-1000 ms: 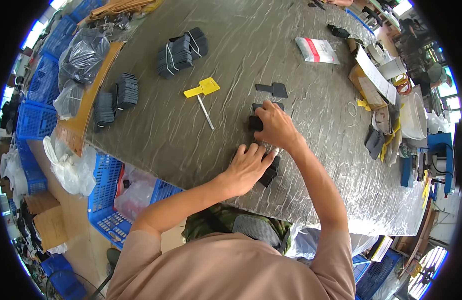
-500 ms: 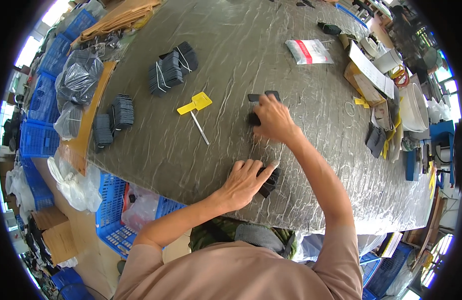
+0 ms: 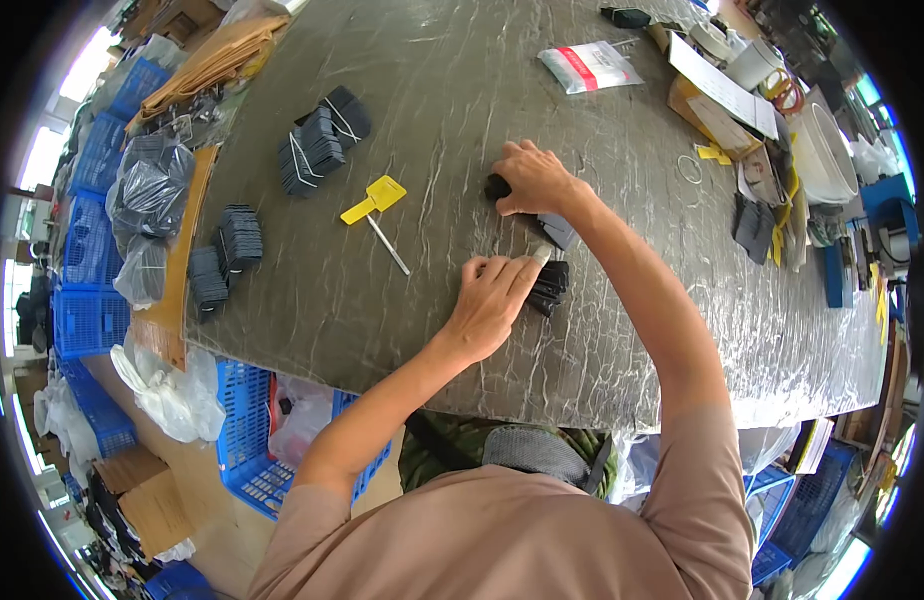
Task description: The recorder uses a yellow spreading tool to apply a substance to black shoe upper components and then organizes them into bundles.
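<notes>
My left hand [image 3: 492, 300] lies at the near side of the table, its fingers closed over the edge of a stack of thin black pieces [image 3: 550, 287]. A white covering wraps the tip of one of its digits. Just beyond it, my right hand [image 3: 542, 180] curls its fingers round a dark piece [image 3: 497, 187], mostly hidden by the hand. Between the two hands shows a flat dark grey piece [image 3: 558, 230]. To the left lie a yellow tag-shaped piece [image 3: 375, 198] and a white pen-like stick [image 3: 389, 246].
Banded bundles of dark pieces [image 3: 314, 150] and dark stacks [image 3: 240, 237] sit on the table [image 3: 432, 120] at left. A clear packet [image 3: 592, 67] with a red stripe lies far off. Cartons and a white bucket [image 3: 820, 150] stand right. A blue basket [image 3: 244, 440] is below the near-left edge.
My left hand and the black stack have moved away from the near edge, closer to my right hand. A grey piece now shows between the hands. The view has shifted slightly.
</notes>
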Motion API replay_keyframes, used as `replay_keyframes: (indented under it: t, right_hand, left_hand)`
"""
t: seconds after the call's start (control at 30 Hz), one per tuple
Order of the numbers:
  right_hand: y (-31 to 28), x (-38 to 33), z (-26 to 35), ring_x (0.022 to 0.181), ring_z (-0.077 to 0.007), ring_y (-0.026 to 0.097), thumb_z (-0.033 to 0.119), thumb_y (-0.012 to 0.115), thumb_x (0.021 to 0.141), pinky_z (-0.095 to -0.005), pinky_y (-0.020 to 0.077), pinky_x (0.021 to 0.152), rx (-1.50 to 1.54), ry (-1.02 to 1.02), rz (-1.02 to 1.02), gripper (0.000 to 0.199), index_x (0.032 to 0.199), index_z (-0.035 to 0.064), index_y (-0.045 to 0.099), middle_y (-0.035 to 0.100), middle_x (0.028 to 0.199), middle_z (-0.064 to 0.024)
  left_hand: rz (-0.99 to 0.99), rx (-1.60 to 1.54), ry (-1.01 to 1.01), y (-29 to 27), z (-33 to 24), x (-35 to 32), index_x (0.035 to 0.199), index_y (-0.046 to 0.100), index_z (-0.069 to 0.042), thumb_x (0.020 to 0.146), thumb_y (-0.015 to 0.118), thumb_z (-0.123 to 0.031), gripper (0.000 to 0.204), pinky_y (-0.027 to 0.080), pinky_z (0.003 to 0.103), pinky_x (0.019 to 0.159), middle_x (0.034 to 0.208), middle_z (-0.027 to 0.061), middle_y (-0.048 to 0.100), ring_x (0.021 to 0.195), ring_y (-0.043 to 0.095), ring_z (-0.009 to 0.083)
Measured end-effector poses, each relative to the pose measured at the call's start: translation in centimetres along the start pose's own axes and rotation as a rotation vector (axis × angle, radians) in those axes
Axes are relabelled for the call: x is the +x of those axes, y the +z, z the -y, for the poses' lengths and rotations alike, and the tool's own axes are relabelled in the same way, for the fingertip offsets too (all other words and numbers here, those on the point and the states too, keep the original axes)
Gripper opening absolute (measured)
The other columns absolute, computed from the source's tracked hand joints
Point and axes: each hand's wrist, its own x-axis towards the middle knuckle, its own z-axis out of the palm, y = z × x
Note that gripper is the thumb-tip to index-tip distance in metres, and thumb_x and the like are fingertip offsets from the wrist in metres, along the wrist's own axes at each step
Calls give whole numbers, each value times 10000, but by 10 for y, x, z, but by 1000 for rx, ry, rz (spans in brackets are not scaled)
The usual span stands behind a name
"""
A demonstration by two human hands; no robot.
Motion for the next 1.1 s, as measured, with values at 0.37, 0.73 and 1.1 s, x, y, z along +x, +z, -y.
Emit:
replay_keyframes:
  t: [0.37, 0.73, 1.1]
  right_hand:
    - [-21, -63, 37, 1051, -348, 671, 784, 566, 823, -458, 521, 866, 143, 161, 204, 804, 964, 14, 746, 733, 1000, -181]
    - [55, -183, 51, 1207, -358, 548, 89, 778, 641, -423, 462, 1045, 698, -7, -393, 878, 1438, 58, 412, 545, 1274, -171]
    - [84, -191, 43, 1205, -424, 476, 99, 707, 607, -508, 389, 1051, 614, 188, -754, 775, 1343, 62, 466, 488, 1279, -220]
  left_hand:
    - [-176, -57, 68, 14, -6, -16, 1432, 457, -27, 846, 570, 39, 600, 423, 435, 973, 1359, 144, 530, 1119, 562, 298]
    - [-287, -334, -143, 4, -1, -8, 1444, 398, 10, 904, 528, -199, 593, 248, 491, 1160, 1510, 216, 379, 1415, 334, 383]
    - [-370, -514, -311, 60, -18, 32, 1306, 556, -34, 948, 462, 37, 377, 495, 362, 913, 1028, 109, 640, 966, 619, 221]
